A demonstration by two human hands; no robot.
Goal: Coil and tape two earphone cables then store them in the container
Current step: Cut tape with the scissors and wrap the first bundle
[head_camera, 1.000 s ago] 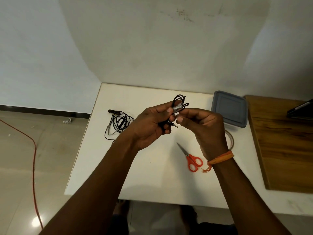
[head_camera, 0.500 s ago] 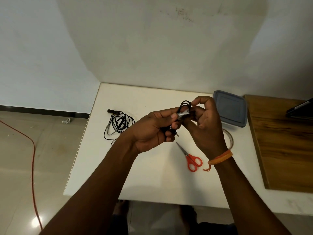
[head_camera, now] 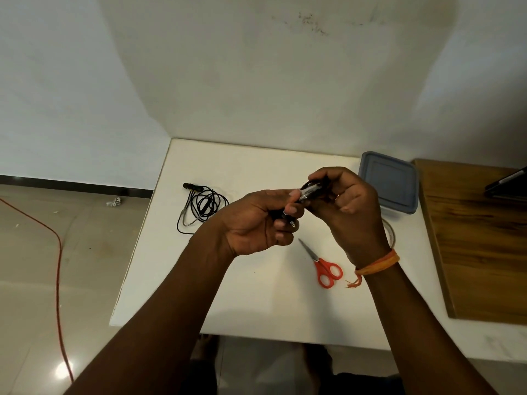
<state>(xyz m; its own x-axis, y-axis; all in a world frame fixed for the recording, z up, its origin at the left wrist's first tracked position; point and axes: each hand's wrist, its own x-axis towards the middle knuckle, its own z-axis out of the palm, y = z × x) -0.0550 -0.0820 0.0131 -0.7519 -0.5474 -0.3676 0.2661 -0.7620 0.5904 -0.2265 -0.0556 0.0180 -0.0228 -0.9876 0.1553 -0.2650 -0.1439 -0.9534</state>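
My left hand [head_camera: 258, 220] and my right hand [head_camera: 343, 203] are held together above the white table [head_camera: 256, 295]. Both grip a coiled black earphone cable [head_camera: 309, 193] with clear tape around it. Its plug tip pokes out below my left fingers. Most of the coil is hidden inside my hands. A second black earphone cable [head_camera: 204, 206] lies loosely tangled on the table to the left. The grey lidded container [head_camera: 389, 182] sits shut at the back right, just beyond my right hand.
Orange-handled scissors [head_camera: 325, 266] lie on the table below my hands. A clear tape roll [head_camera: 392, 232] is partly hidden behind my right wrist. A wooden board [head_camera: 482, 238] adjoins the table on the right. A red cord [head_camera: 57, 252] runs across the floor.
My right hand has moved from beside the coil to over its top, its fingers now curled around the taped part. The coil's loops, visible earlier, are now covered. The left hand has stayed in place.
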